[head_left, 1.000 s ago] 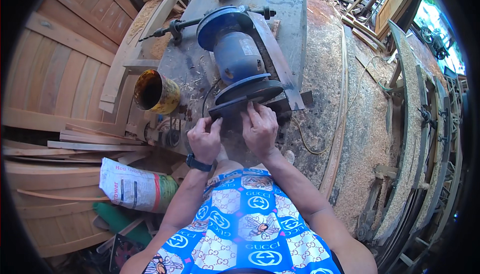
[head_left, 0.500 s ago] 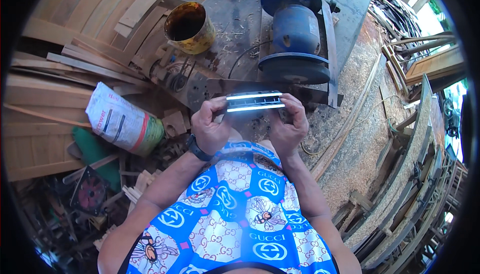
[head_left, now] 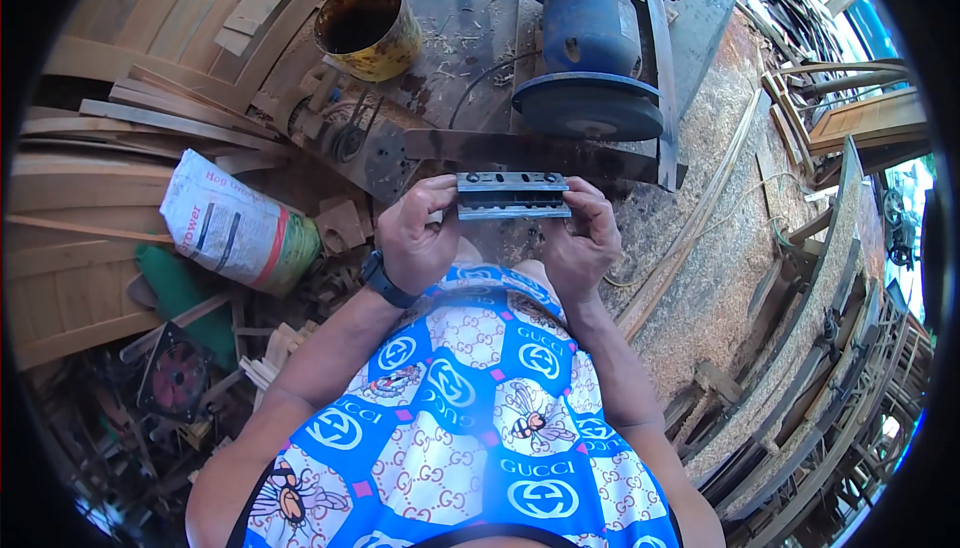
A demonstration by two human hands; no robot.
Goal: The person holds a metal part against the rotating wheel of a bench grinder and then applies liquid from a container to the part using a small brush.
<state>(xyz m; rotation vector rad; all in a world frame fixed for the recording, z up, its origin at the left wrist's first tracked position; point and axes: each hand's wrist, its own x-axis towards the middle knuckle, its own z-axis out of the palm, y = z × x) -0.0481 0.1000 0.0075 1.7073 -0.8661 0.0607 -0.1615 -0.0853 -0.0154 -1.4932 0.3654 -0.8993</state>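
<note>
Between my hands I hold a slotted metal blade holder [head_left: 512,179], a short rectangular piece with two parallel long edges and a dark gap between them. My left hand [head_left: 420,233], with a dark watch on its wrist, pinches its left end. The right end sits between the thumb and fingers of my right hand [head_left: 583,238]. The holder is level, in front of my body and apart from the bench grinder [head_left: 590,48] beyond it. That grinder has a blue body and a dark wheel on the near side. A long dark metal bar [head_left: 520,152] lies between grinder and holder.
A stained yellow can [head_left: 385,53] stands on the worktable [head_left: 455,8]. To the left are a white sack [head_left: 225,223], stacked wooden boards [head_left: 170,113] and a fan-like red part [head_left: 175,373]. Sawdust [head_left: 690,288] covers the ground at right, beside long timber pieces [head_left: 790,378].
The holder has tilted in my hands: its two bright edges have dulled and its slotted upper face now shows. Both hands keep their grip. The surroundings have shifted slightly up in view.
</note>
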